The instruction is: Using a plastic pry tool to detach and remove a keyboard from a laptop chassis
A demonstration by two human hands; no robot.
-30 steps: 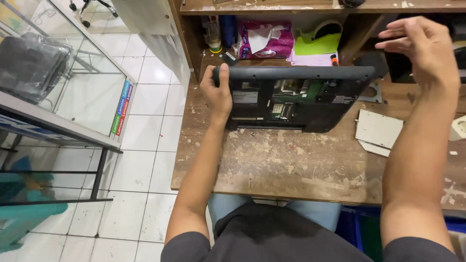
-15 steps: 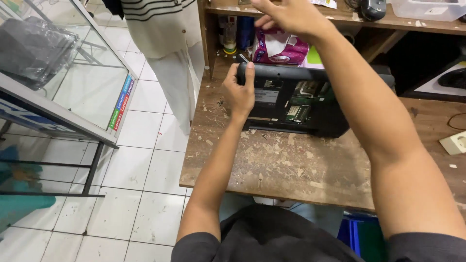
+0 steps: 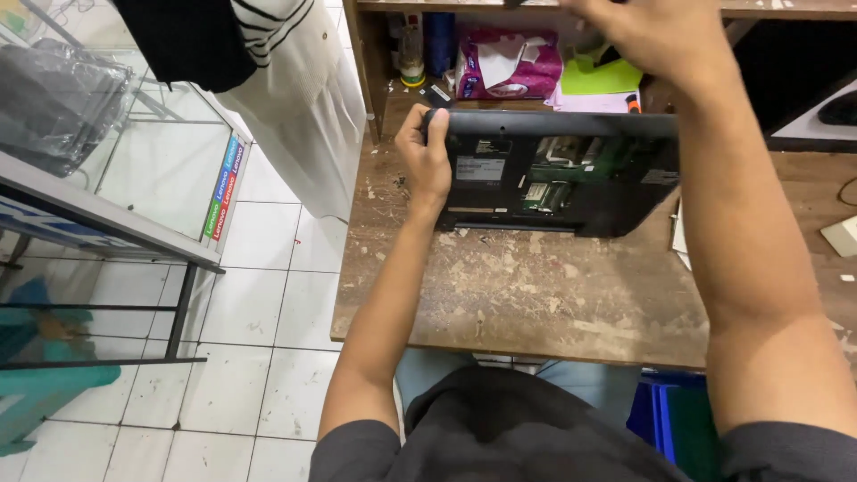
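Left hand (image 3: 427,161) grip clamps the opened laptop's (image 3: 553,174) nine o'clock end, long axis three-to-nine across the bench (image 3: 536,295); right hand (image 3: 656,36) reaches to twelve, grip unclear

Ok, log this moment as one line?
left hand: grips laptop corner | right hand: raised at shelf | laptop: underside open, on workbench

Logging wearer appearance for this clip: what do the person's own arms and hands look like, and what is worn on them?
Both forearms are bare; the left hand and right hand wear no gloves, and no watch or rings show. Short dark grey sleeves end above the elbows.
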